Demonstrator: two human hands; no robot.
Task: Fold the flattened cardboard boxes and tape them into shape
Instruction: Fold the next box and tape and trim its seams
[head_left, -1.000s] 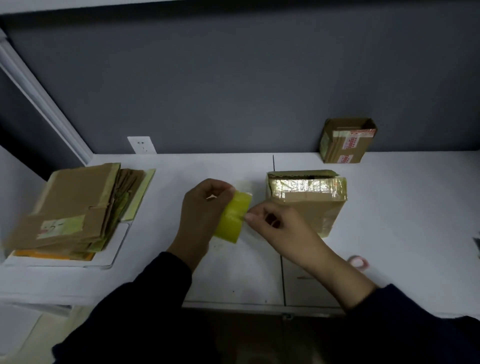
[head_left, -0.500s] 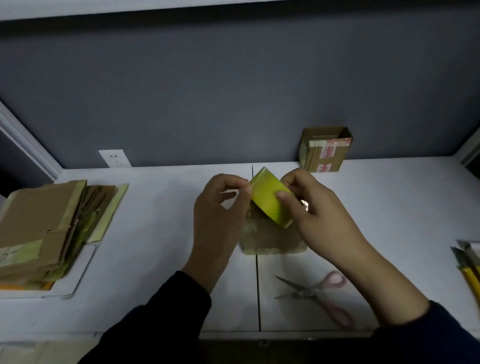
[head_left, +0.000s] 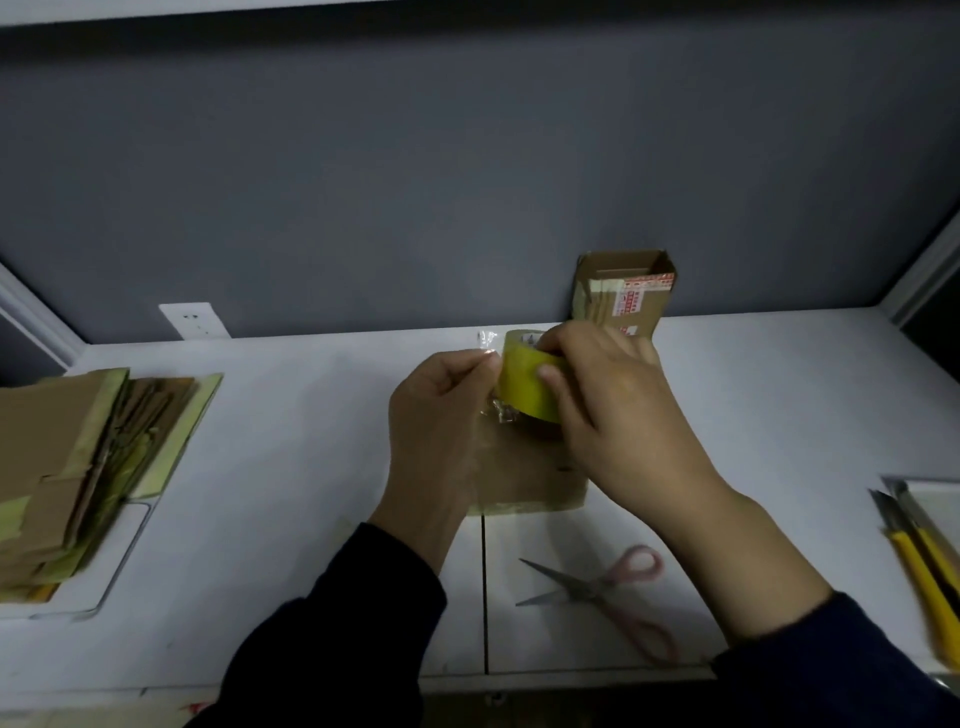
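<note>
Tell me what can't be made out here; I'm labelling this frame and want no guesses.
Head view throughout.
1. Nearest box: mostly covered by the tape roll, the right hand gripping it and the left hand pinching the tape end; flaps hidden.
2. Yellow-handled tools: cut by the right edge, blurred.
3. Stack of flattened boxes: cut by the left edge; count unclear.
4. Label print on the back box: too small.

Yellow tape roll (head_left: 524, 382), brown cardboard box (head_left: 524, 480), pink-handled scissors (head_left: 618, 597), white bench (head_left: 311, 441), grey wall (head_left: 467, 182).
</note>
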